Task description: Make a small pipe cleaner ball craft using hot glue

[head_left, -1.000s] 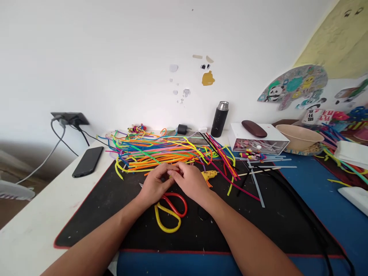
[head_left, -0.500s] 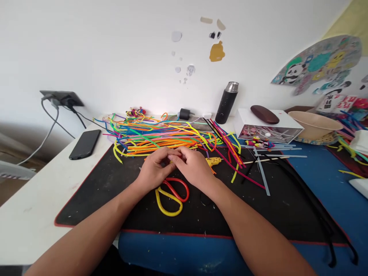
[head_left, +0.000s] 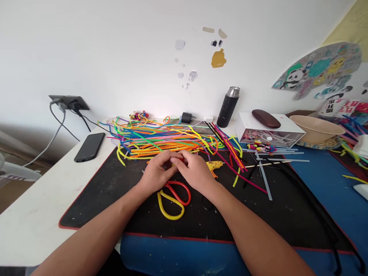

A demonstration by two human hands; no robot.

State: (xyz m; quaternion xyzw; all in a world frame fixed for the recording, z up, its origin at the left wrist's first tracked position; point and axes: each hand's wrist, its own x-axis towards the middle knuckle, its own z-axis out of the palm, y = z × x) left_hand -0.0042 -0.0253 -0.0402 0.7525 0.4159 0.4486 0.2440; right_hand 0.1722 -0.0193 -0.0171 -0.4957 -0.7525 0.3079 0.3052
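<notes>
My left hand [head_left: 158, 171] and my right hand [head_left: 195, 170] meet over the middle of the black mat [head_left: 97, 199], thumbs and fingers closed together. A little red shows between the fingertips, but the small thing they pinch is mostly hidden. Just below my hands lie scissors with one red and one yellow handle [head_left: 171, 218]; their blades run under my left hand. Right of my right hand is a yellow glue gun [head_left: 214, 165], partly covered by it. Behind both hands a wide heap of coloured pipe cleaners [head_left: 172, 147] is spread out.
A phone [head_left: 89, 147] lies at the left. Behind stand a black flask [head_left: 228, 108] and a white box [head_left: 244, 123] with a dark oval case [head_left: 266, 118] on top. Clear glue sticks [head_left: 263, 178] and a beige bowl [head_left: 314, 129] are at the right.
The whole view has shifted a little, so everything sits slightly lower and further right. My hands stay pressed together, with only small finger movement.
</notes>
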